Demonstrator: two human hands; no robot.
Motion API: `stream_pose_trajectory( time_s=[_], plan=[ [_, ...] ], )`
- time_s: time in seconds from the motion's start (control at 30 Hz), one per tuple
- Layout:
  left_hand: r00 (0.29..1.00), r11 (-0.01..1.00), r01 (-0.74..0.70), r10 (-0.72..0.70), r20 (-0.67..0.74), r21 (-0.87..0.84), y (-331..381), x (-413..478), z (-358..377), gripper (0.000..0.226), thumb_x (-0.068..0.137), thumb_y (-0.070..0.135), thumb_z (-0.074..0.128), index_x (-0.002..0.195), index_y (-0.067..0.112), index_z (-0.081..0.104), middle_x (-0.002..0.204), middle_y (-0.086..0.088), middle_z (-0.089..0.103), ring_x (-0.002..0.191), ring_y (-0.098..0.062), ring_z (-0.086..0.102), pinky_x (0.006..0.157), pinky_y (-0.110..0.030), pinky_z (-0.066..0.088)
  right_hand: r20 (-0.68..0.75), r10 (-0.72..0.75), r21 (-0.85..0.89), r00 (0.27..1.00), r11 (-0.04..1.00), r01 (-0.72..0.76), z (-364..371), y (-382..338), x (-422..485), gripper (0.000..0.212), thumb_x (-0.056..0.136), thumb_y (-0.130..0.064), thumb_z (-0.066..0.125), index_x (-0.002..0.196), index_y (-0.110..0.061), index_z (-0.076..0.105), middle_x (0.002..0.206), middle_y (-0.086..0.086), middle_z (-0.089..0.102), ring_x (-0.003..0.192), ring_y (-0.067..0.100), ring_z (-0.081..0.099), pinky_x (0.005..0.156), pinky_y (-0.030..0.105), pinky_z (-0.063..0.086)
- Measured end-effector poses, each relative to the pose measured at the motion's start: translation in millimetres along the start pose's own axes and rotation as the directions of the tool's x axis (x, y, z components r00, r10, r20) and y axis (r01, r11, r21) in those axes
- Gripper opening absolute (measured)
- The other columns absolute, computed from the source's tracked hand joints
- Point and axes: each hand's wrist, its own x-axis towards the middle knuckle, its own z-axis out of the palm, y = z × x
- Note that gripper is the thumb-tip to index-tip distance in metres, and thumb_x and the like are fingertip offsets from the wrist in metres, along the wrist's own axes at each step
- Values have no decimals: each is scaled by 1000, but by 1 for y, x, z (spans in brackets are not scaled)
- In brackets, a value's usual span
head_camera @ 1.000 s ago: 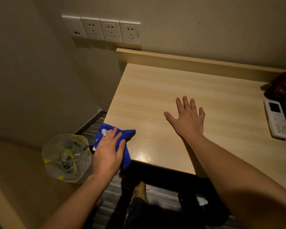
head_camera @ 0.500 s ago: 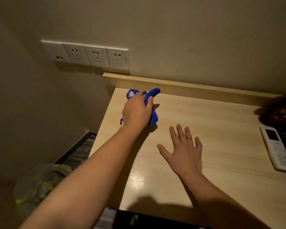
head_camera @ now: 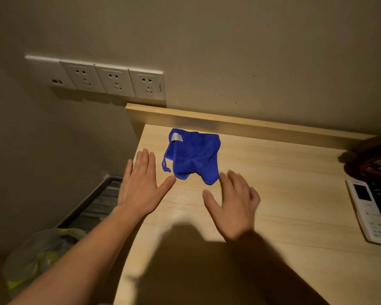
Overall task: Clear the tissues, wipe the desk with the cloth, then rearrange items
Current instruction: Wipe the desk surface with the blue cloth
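While a bin bag [head_camera: 42, 256] sat on the floor off the desk's [head_camera: 284, 205] left edge, the left hand [head_camera: 141, 188] hovered flat over that edge, fingers spread wide, holding nothing. Just beside it, the blue cloth [head_camera: 193, 157] lay crumpled near the back left corner. Next came the right hand [head_camera: 233, 208], blurred, fingers splayed and empty. A white remote [head_camera: 370, 210] lay at the right edge.
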Motion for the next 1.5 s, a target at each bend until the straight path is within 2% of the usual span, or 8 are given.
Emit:
stream_pose_trajectory(
  time_s=[0.1,0.2,0.33,0.5,0.7,0.83,1.27,1.5],
  plan=[
    [1000,1000,-13,13,-2,-8,0,4,4,110,92,90,6,167,11,-4,176,-9,-6,163,-21,-9,133,-46,0,-42,-168,66,985,983,171,-1,-53,53,64,99,-63,40,155,-32,36,165,-4,31,155,18,22,122,45,18],
    [1000,1000,-18,18,0,-25,-1,5,4,100,97,82,9,167,11,-4,176,-10,-7,162,-21,-11,132,-44,-1,68,-274,36,959,962,272,3,-85,109,63,100,-63,41,157,-36,32,168,-2,27,156,23,18,121,50,20],
    [1000,996,-17,17,-4,-85,-2,6,4,86,103,68,3,167,12,-2,176,-9,-8,162,-18,-12,133,-43,-2,257,-314,-109,914,930,350,25,-84,138,75,92,-82,27,158,-51,12,173,-6,7,159,26,-3,118,69,10],
    [1000,994,-19,19,2,-109,-2,6,2,86,101,68,-5,167,13,-3,176,-8,-9,162,-17,-13,132,-42,-5,258,-323,-218,911,899,380,35,-80,130,81,84,-92,12,156,-57,2,173,-8,0,159,32,-8,112,78,6],
    [1000,994,-18,16,-21,-106,-1,2,0,89,99,67,-12,167,12,1,177,-8,-4,163,-18,-8,133,-43,-1,256,-308,-213,916,906,364,30,-64,86,95,76,-100,9,158,-53,0,173,-10,-4,159,30,-9,115,76,2],
    [1000,995,-19,17,-22,-98,-1,2,0,85,102,62,-3,167,9,8,177,-12,4,163,-22,-1,133,-44,2,266,-314,-204,911,906,372,26,-49,47,100,74,-100,15,159,-51,-1,173,-10,-7,159,28,-11,117,74,1],
    [999,998,-31,29,-27,-59,0,-4,-3,92,101,71,1,167,6,8,176,-13,4,163,-26,1,132,-48,4,223,-346,-187,911,902,389,28,-28,-84,100,78,-98,20,162,-45,4,173,-8,-2,159,27,-9,121,66,2],
    [999,999,-29,28,-32,-30,-2,-7,-3,88,104,68,6,167,6,10,176,-15,6,163,-28,2,132,-49,3,231,-374,-152,898,898,413,28,-24,-130,96,82,-93,23,162,-43,6,173,-8,-1,159,24,-7,126,57,0]
  ],
)
